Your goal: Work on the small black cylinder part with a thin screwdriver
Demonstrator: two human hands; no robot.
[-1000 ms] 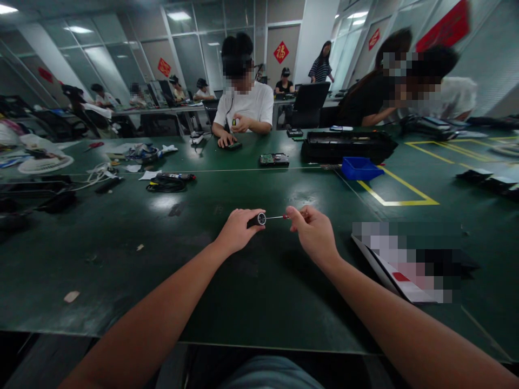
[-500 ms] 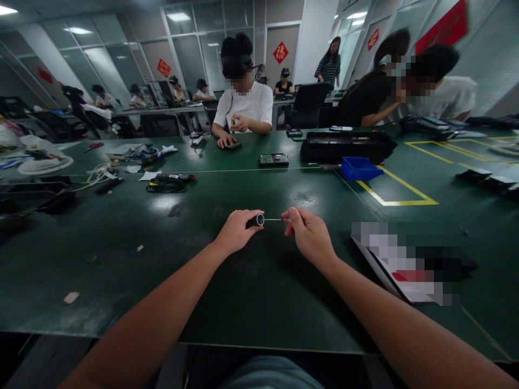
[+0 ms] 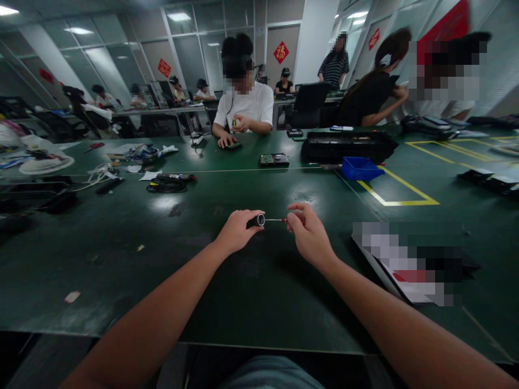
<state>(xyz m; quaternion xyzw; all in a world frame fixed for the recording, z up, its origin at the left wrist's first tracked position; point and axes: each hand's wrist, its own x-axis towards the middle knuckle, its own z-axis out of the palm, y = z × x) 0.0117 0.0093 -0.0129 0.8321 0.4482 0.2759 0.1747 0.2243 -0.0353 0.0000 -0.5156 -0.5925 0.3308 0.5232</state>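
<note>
Just above the green table, my left hand (image 3: 235, 231) is closed around a small black cylinder with a silver-ringed round end (image 3: 260, 220). Its thumb and fingers grip the cylinder from the left. From the right, my right hand (image 3: 311, 232) pinches a slim screwdriver (image 3: 284, 220) by its red handle. The thin metal shaft lies level and reaches to the cylinder's face; whether its tip sits in a screw is too small to see. The right index finger is raised off the handle.
On the green table (image 3: 170, 281) a white booklet or box (image 3: 399, 275), partly blurred, lies to my right. Farther back are a blue bin (image 3: 360, 168), a long black housing (image 3: 349, 147), a circuit board (image 3: 274, 160) and coiled cables (image 3: 168, 183). A co-worker (image 3: 245, 108) sits opposite.
The fingers of my right hand have opened out and lifted slightly, showing more of the red handle. My left hand and the cylinder have stayed in place.
</note>
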